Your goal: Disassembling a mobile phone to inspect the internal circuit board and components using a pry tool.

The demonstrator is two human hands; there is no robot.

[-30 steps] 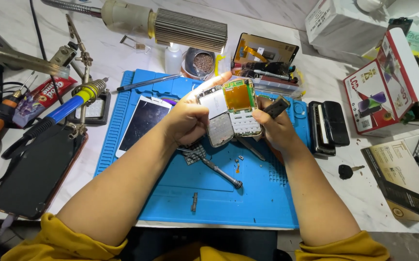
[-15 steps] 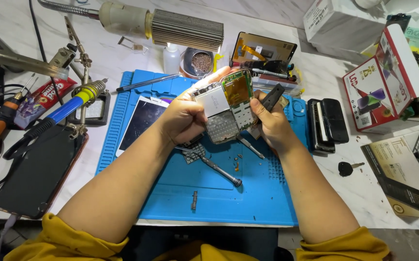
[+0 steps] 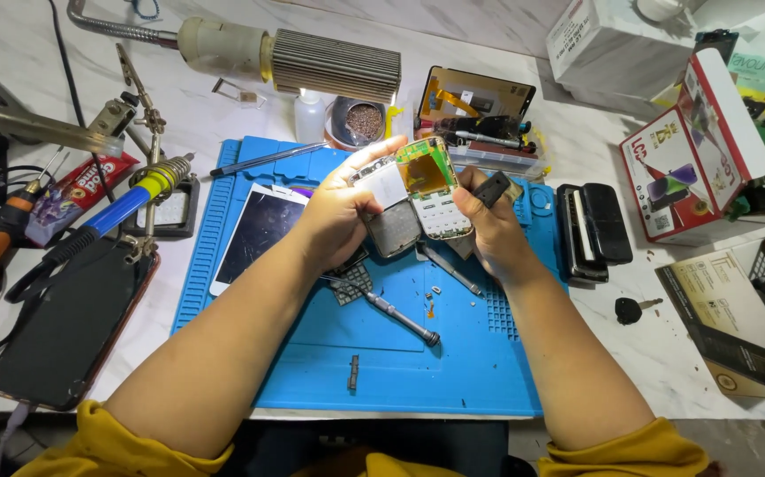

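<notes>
Both of my hands hold a dismantled keypad phone (image 3: pixel 427 190) above the blue work mat (image 3: pixel 312 371). Its green circuit board with a yellowish window faces up, with a white keypad below it. My left hand (image 3: pixel 338 216) grips the phone's left side and also holds a grey back cover (image 3: pixel 394 228) next to it, forefinger stretched along the top edge. My right hand (image 3: pixel 488 225) clasps the right side, with a small dark part (image 3: pixel 494 187) pinched against its fingers. A screwdriver (image 3: pixel 400 318) and a loose keypad piece (image 3: pixel 352 284) lie on the mat beneath.
A touchscreen phone (image 3: pixel 259 231) lies on the mat's left; a dark phone (image 3: pixel 64 331) sits left of the mat. A soldering iron (image 3: pixel 109 216) rests in a stand. A lamp head (image 3: pixel 312 60), parts tray (image 3: pixel 488 132), black cases (image 3: pixel 590 231), boxes (image 3: pixel 692 150) and a key (image 3: pixel 634 309) surround the mat.
Both hands have lifted the phone slightly up and away from me. The right hand has shifted its grip along the phone's right edge.
</notes>
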